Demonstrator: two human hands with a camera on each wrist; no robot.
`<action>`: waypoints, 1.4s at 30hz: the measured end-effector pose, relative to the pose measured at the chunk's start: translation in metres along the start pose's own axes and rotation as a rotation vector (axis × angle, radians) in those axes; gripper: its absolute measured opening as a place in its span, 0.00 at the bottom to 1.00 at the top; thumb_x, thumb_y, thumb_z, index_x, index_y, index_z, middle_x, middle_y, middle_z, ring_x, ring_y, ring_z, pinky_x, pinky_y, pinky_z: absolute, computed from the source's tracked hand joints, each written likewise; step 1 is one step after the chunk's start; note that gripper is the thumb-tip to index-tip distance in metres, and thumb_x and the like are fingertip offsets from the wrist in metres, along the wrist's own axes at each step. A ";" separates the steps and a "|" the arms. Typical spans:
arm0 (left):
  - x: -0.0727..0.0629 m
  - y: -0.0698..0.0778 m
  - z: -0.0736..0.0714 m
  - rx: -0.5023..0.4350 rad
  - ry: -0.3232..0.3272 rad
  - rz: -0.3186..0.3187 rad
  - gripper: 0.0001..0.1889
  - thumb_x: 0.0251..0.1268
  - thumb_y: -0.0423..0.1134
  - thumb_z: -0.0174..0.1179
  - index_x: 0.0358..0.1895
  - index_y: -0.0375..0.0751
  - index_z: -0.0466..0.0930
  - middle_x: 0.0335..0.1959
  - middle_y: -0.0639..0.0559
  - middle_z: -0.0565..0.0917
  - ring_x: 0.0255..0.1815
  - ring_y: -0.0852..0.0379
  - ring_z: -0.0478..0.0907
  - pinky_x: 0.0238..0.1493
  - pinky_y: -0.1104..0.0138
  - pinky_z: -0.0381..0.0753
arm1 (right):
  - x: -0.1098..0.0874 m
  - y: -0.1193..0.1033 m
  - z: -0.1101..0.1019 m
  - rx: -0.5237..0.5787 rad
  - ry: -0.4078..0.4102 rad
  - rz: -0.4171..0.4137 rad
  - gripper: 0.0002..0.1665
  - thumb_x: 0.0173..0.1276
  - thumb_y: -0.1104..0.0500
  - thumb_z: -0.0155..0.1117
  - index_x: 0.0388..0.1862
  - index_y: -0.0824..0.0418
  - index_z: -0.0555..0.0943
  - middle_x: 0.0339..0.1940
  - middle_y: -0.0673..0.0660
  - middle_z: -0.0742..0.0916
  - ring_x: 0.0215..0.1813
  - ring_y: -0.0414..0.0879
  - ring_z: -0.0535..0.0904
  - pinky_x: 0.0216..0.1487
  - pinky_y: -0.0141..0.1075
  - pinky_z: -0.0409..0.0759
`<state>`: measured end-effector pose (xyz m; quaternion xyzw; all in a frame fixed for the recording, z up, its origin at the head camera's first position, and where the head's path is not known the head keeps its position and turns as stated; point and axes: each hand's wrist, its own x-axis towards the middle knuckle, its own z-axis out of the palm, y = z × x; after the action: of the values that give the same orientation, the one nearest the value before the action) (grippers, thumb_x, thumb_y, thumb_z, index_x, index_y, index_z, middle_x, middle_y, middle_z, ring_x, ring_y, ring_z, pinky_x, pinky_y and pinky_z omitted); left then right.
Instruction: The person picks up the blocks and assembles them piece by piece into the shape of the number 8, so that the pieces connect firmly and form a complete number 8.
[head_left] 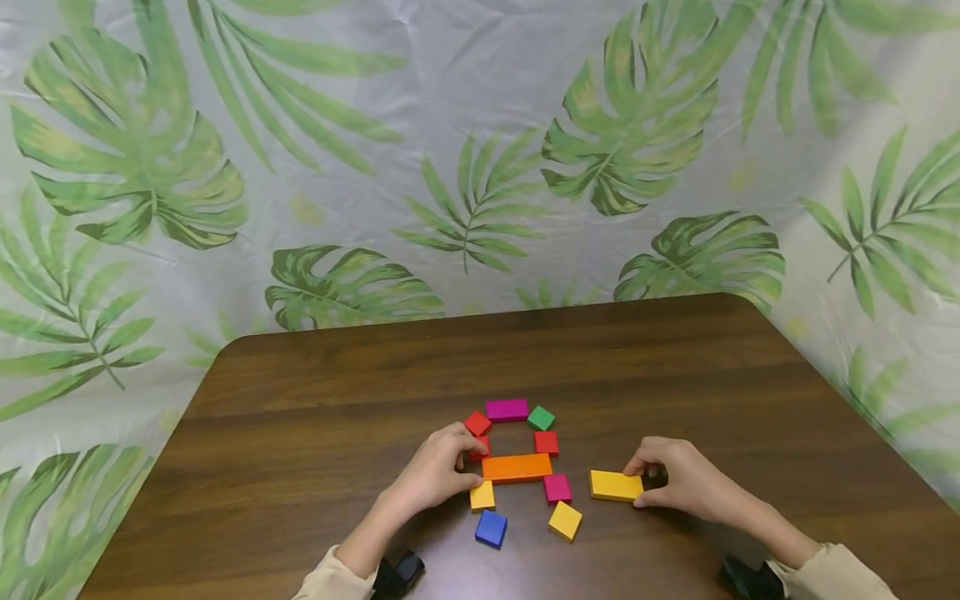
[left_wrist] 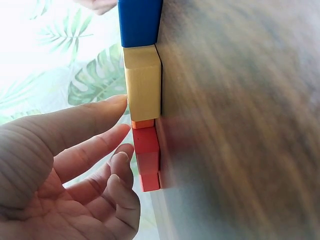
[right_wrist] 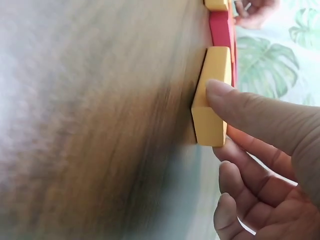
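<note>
My right hand (head_left: 690, 475) pinches the right end of a long yellow block (head_left: 611, 486) between thumb and fingers; in the right wrist view its thumb lies across the block (right_wrist: 212, 75). My left hand (head_left: 435, 468) reaches in from the left of a figure of blocks. Its thumb is right at the small yellow block (head_left: 483, 497), while the index finger overlaps a red block (head_left: 480, 450). Seen from the left wrist, the fingers bend loosely with nothing between them, beside the yellow block (left_wrist: 143, 90) and red block (left_wrist: 146, 150). An orange bar (head_left: 517, 468) spans the figure's middle.
Around the figure lie a magenta bar (head_left: 507, 410), a green block (head_left: 541, 418), two more red blocks (head_left: 477, 423), a pink block (head_left: 557, 489), a blue block (head_left: 491, 529) and a tilted yellow block (head_left: 566, 522). A leaf-patterned cloth (head_left: 480, 167) hangs behind the wooden table (head_left: 337, 392).
</note>
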<state>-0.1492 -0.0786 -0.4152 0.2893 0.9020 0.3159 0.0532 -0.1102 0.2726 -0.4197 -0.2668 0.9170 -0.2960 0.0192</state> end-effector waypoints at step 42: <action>0.002 0.002 0.000 0.030 -0.011 -0.020 0.13 0.48 0.34 0.70 0.40 0.38 0.84 0.32 0.50 0.77 0.26 0.62 0.66 0.29 0.75 0.66 | -0.005 -0.080 0.064 -0.203 0.146 -0.479 0.15 0.44 0.48 0.76 0.31 0.50 0.85 0.31 0.39 0.76 0.36 0.30 0.66 0.39 0.15 0.63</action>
<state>-0.1497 -0.0766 -0.4141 0.2829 0.9092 0.3001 0.0571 -0.0552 0.1870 -0.4286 -0.4548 0.8515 -0.2172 -0.1444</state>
